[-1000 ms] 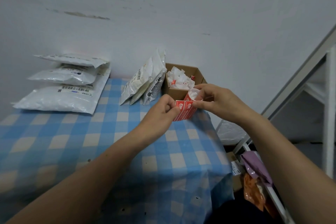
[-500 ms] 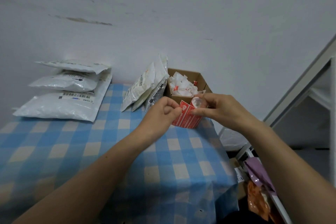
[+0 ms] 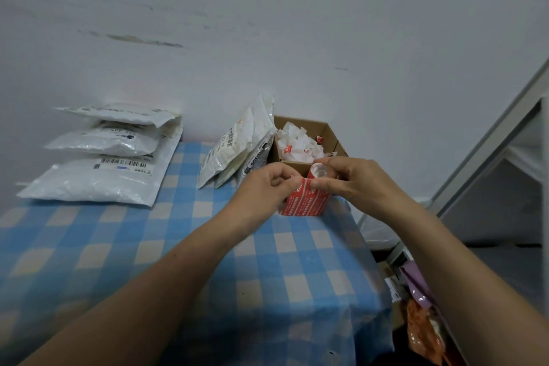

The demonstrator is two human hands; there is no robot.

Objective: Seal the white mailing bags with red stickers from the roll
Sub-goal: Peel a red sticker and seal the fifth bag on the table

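Observation:
A roll of red stickers (image 3: 306, 202) hangs above the far right part of the blue checked table (image 3: 148, 246), with a strip of it unrolled downward. My right hand (image 3: 350, 180) grips the rolled end at the top. My left hand (image 3: 267, 184) pinches the strip's upper left edge with thumb and fingertips. A stack of three white mailing bags (image 3: 104, 163) lies at the far left by the wall. Several more white bags (image 3: 237, 148) lean upright against a cardboard box (image 3: 300, 165).
The open cardboard box holds crumpled white backing scraps (image 3: 297, 145). A white wall closes the far side. Right of the table stands a white metal frame (image 3: 490, 142), and purple and orange packets (image 3: 419, 306) lie on the floor below.
Both hands with the sticker roll stayed in front of the box. More of the red strip is unrolled below my fingers now, and my right hand's grip has shifted onto the rolled end.

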